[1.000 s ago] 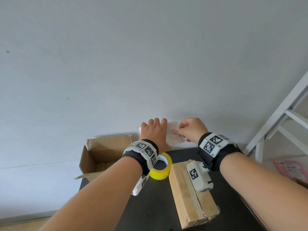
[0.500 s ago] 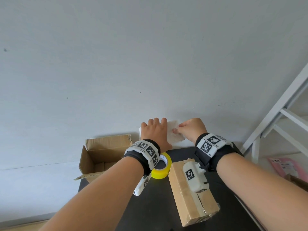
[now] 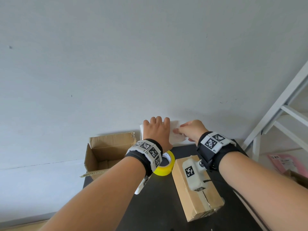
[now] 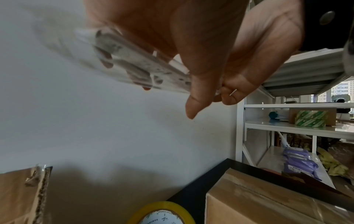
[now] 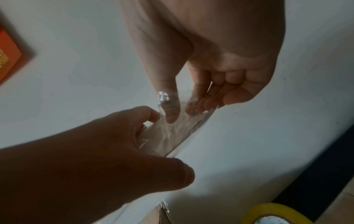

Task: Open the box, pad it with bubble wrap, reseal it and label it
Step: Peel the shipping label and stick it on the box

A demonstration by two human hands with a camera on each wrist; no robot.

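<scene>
Both hands hold a white label sheet (image 3: pixel 175 130) in clear film up near the wall, above the far edge of the black table (image 3: pixel 158 205). My left hand (image 3: pixel 156 129) grips the sheet (image 4: pixel 134 63) with fingers curled over its top edge. My right hand (image 3: pixel 188 130) pinches the clear film (image 5: pixel 172 133) at the sheet's right side between thumb and fingers (image 5: pixel 172 115). A taped-up cardboard box (image 3: pixel 200 207) lies on the table under my right wrist. What is printed on the sheet is not readable.
An open, empty-looking cardboard box (image 3: pixel 106 147) stands at the table's far left corner. A yellow tape roll (image 3: pixel 168 167) lies between the two boxes. White shelving (image 4: pixel 287 128) stands to the right, with pink packets (image 3: pixel 283 162) on a lower shelf.
Both hands stay on the sheet at the wall. The right hand's fingers have shifted slightly left along the film, and its wrist sits a little lower.
</scene>
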